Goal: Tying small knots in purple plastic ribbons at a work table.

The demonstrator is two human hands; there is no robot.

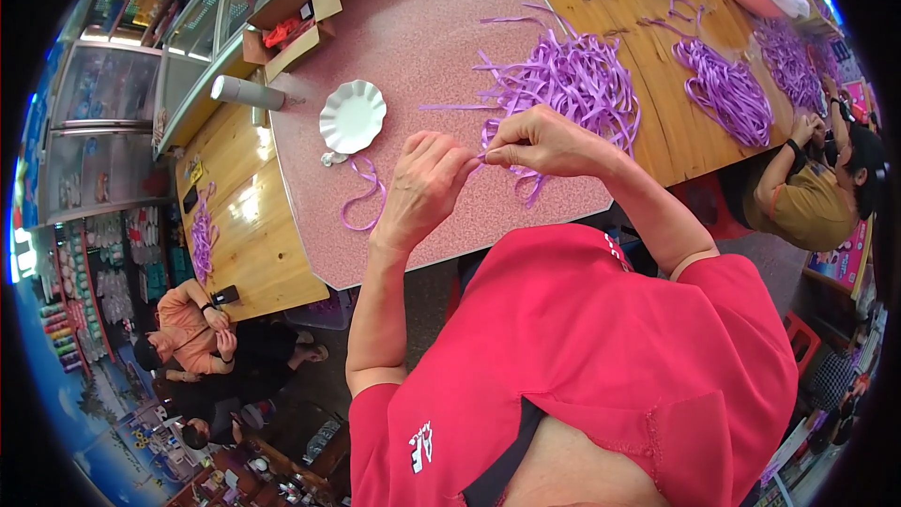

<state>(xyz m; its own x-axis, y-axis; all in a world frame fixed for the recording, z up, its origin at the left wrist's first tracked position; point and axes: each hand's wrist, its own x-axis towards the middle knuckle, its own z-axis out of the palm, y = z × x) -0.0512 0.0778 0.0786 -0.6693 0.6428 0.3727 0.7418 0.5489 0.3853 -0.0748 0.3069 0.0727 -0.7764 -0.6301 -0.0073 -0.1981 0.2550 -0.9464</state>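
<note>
Above the near part of the pink tabletop (413,38), my left hand (424,183) and my right hand (552,143) meet almost fingertip to fingertip. Both are closed in a pinch on a thin purple ribbon (481,156), of which only a short bit shows between them. Just beyond my right hand lies a large loose heap of purple ribbons (582,80), with several ends trailing left over the tabletop. A single curved purple ribbon strand (361,216) rests left of my left hand, its one end near a small white crumpled piece (333,159).
A white scalloped plate (353,117), a grey cylinder (246,92) and an open cardboard box (296,30) stand at the far left. More purple ribbon bundles (727,94) lie on the wooden table to the right. People sit at left (192,329) and right (802,197).
</note>
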